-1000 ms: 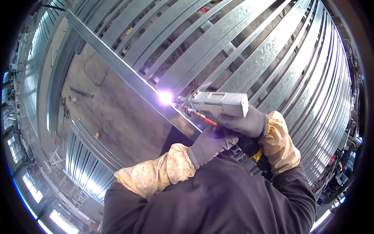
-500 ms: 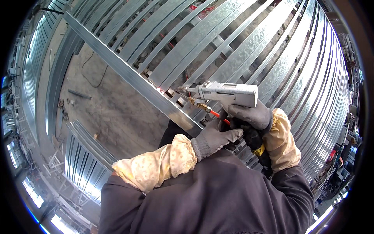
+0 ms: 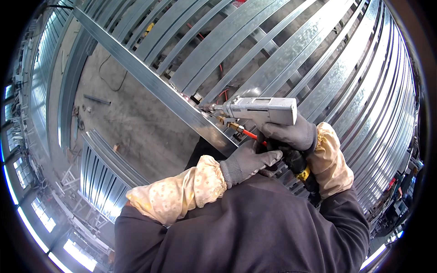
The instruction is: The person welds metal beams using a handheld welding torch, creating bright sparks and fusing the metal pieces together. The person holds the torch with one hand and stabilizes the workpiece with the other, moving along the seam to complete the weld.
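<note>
A silver welding gun (image 3: 261, 109) lies level across the slats, pointing left. Its nozzle (image 3: 208, 108) is at the joint of a slat and the long galvanized steel rail (image 3: 154, 86). My gloved right hand (image 3: 291, 135) is wrapped round the gun's handle. Just below, my gloved left hand (image 3: 250, 163) is closed against the underside of the grip; what it holds is hidden. Under the barrel, a brass fitting (image 3: 230, 123) joins an orange-red tube (image 3: 249, 134) that runs toward my hands. A thick black cable (image 3: 312, 184) with a yellow band hangs below my right hand.
Galvanized slats (image 3: 314, 59) fan out from the rail to the far right, with gaps between them. Beyond the rail, the concrete floor (image 3: 136, 127) carries a thin cable (image 3: 109, 82) and a short metal bar (image 3: 97, 99). Stacked steel profiles (image 3: 102, 170) lie at the left.
The bright glow at the joint near the nozzle is no longer seen. The nozzle has shifted slightly along the rail toward me, past a gap between slats. Both hands keep their hold.
</note>
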`<state>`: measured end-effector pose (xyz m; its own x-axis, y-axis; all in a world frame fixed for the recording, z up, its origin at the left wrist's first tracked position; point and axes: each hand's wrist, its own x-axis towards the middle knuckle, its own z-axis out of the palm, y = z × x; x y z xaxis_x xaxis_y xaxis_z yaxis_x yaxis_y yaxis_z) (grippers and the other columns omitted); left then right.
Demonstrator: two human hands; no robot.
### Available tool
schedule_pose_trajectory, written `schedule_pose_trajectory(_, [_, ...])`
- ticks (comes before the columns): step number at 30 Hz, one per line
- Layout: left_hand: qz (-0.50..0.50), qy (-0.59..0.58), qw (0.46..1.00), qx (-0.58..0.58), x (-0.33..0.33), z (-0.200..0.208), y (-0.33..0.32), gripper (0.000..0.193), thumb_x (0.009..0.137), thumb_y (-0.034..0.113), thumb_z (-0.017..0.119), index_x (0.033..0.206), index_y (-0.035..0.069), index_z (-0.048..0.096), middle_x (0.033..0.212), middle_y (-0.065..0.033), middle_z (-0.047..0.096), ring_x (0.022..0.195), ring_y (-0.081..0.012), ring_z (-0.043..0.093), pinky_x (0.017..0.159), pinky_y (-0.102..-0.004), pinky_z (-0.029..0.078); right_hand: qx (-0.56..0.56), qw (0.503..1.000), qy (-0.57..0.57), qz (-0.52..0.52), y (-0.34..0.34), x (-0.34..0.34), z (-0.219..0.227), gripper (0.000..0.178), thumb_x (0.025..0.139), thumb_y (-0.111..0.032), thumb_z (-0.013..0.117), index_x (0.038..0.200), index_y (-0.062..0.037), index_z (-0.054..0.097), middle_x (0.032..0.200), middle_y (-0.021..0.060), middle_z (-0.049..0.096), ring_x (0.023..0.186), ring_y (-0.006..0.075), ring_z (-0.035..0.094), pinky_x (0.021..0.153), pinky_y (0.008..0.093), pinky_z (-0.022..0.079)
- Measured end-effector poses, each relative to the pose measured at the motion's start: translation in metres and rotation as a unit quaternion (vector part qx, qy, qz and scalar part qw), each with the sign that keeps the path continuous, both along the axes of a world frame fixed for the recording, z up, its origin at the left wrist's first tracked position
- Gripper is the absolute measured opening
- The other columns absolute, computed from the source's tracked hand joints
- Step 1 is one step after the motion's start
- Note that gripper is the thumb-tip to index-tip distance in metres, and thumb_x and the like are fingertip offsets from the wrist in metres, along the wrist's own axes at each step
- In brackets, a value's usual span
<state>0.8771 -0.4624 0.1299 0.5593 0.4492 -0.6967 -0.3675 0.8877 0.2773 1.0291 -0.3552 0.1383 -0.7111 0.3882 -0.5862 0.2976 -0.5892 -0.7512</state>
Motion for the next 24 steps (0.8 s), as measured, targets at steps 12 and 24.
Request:
schedule_pose_trajectory(12, [-0.001, 0.022, 1.000, 0.003, 0.003, 0.003, 0.006, 0.029, 0.091, 0.018, 0.064, 0.114, 0.004, 0.053, 0.090, 0.0002, 0.052, 0.079, -0.0084, 0.055, 0.067, -0.0285, 0.060, -0.015, 1.000, -0.018, 0.005, 0.005, 0.002, -0.002, 0.041, 0.089, -0.021, 0.065, 0.123, 0.0000, 0.055, 0.091, 0.0048, 0.065, 0.077, 0.0101, 0.061, 0.067, 0.0265, 0.051])
schedule_pose_trajectory(24, [-0.003, 0.013, 1.000, -0.005, 0.004, 0.003, 0.007, 0.027, 0.092, 0.018, 0.063, 0.112, 0.005, 0.053, 0.089, 0.0010, 0.051, 0.079, -0.0069, 0.054, 0.068, -0.0275, 0.061, -0.051, 0.999, -0.011, 0.008, 0.005, 0.006, -0.005, 0.046, 0.088, -0.026, 0.068, 0.125, -0.0014, 0.055, 0.094, 0.0051, 0.066, 0.080, 0.0097, 0.063, 0.067, 0.0261, 0.052])
